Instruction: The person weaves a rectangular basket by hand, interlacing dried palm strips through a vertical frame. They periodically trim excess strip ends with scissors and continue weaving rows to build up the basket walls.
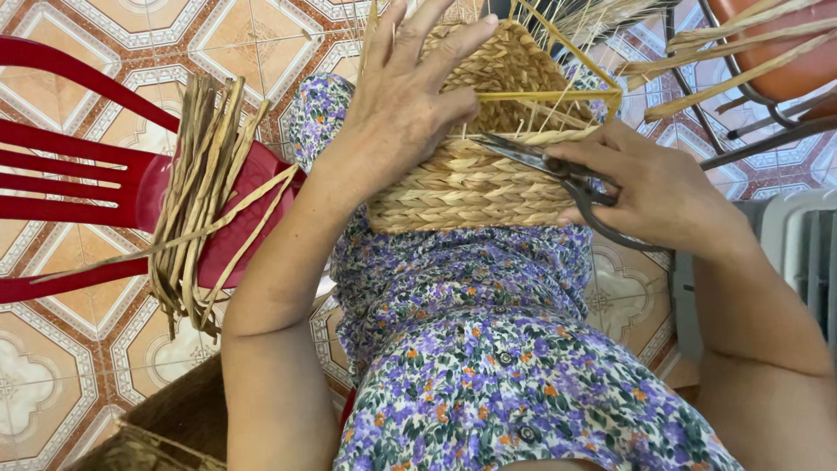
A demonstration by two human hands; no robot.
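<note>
A woven straw basket [471, 187] rests on my lap, its loose fibre ends sticking up at the top. My left hand [401, 96] lies over the basket's left side and rim, fingers spread and pressing on the weave. My right hand [645, 187] grips dark metal scissors [545, 164], whose blades point left along the basket's upper edge next to the protruding straw ends. A thin yellow frame strip [549, 94] crosses the basket's opening.
A red plastic chair [96, 187] stands at the left with a bundle of dried straw strands [200, 192] draped over its seat. Another woven basket [148, 436] sits at the bottom left. More straw and a metal chair frame [750, 78] are at the top right, above patterned floor tiles.
</note>
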